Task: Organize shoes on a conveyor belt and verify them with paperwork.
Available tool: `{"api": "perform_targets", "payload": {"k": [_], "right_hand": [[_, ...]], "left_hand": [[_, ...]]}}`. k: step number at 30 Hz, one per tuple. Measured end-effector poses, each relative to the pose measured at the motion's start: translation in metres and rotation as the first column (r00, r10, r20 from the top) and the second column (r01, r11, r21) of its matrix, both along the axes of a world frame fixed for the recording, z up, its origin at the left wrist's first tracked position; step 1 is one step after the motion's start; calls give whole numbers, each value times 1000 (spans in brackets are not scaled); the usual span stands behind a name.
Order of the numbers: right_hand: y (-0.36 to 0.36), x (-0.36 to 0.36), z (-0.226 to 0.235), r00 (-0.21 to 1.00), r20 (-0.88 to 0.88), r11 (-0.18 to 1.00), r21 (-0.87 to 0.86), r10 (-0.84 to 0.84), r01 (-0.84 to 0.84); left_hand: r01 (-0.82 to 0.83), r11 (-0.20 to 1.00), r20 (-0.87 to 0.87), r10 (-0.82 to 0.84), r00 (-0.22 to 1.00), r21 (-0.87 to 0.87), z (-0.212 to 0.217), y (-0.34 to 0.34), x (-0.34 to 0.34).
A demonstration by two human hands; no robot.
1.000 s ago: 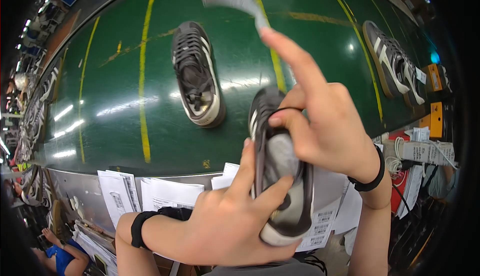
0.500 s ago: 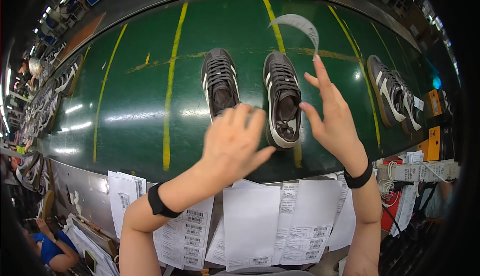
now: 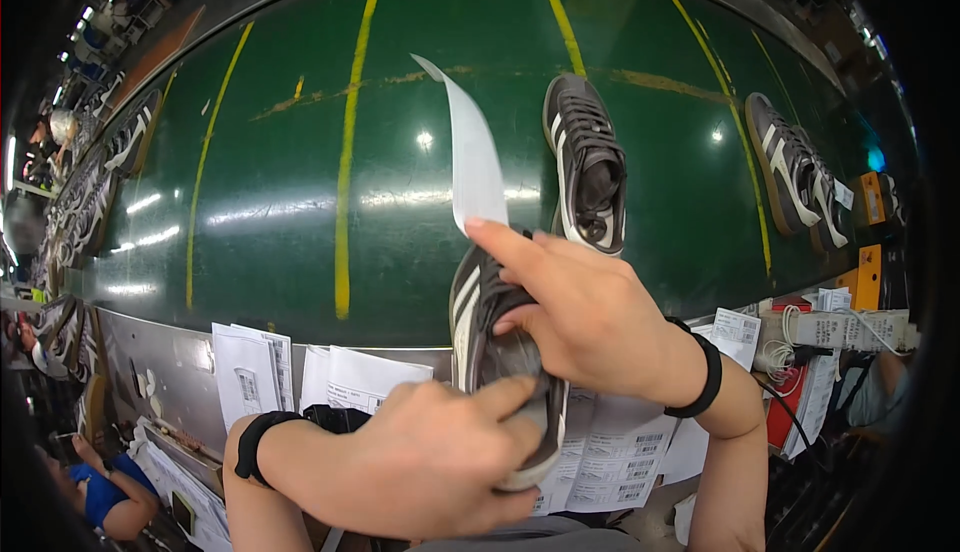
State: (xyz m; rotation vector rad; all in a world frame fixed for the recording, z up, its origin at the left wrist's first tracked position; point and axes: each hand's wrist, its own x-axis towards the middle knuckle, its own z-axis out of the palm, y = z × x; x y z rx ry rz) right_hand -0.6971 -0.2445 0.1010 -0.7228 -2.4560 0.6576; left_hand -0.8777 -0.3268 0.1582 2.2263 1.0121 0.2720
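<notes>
A dark grey sneaker (image 3: pixel 466 322) with white stripes is close in front of me, toe pointing away, over the table's near edge. My left hand (image 3: pixel 430 452) holds its heel end, fingers curled over the collar and into the opening. Across the tongue and laces, my right hand (image 3: pixel 590 317) grips the upper, its thumb at the opening. A curved white paper strip (image 3: pixel 478 167) clings to the right index fingertip and sticks up past the toe. The matching sneaker (image 3: pixel 588 162) lies on the green table (image 3: pixel 270 212), beyond the right hand.
Another pair of sneakers (image 3: pixel 785 172) lies to the right, near orange boxes (image 3: pixel 868 277). Printed label sheets (image 3: pixel 615 457) hang along the near edge. Many shoes (image 3: pixel 90 202) line the far left. Another person's arm (image 3: pixel 125 507) shows at lower left.
The left sneaker has come off the table toward me, into both hands. My right hand has moved left and down onto it, carrying the paper strip along.
</notes>
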Motion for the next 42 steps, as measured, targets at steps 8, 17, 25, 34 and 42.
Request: {"api": "perform_targets", "payload": {"k": [8, 17, 25, 34, 42], "right_hand": [[18, 1, -10, 956, -214, 878, -473, -202, 80], [25, 8, -10, 950, -121, 683, -721, -288, 115], [22, 57, -1, 752, -534, 855, -514, -386, 74], [-3, 90, 8, 616, -570, 660, -744, -544, -106], [78, 101, -55, 507, -531, 688, -701, -679, 188]], "left_hand": [[38, 999, -30, -39, 999, -11, 10, 2, 6], [23, 981, -19, -28, 999, -194, 14, 8, 5], [-223, 901, 32, 228, 973, 371, -67, 64, 23], [-328, 927, -26, 338, 941, 181, -135, 99, -27], [-331, 851, 102, 318, 943, 408, -80, 25, -17]]}}
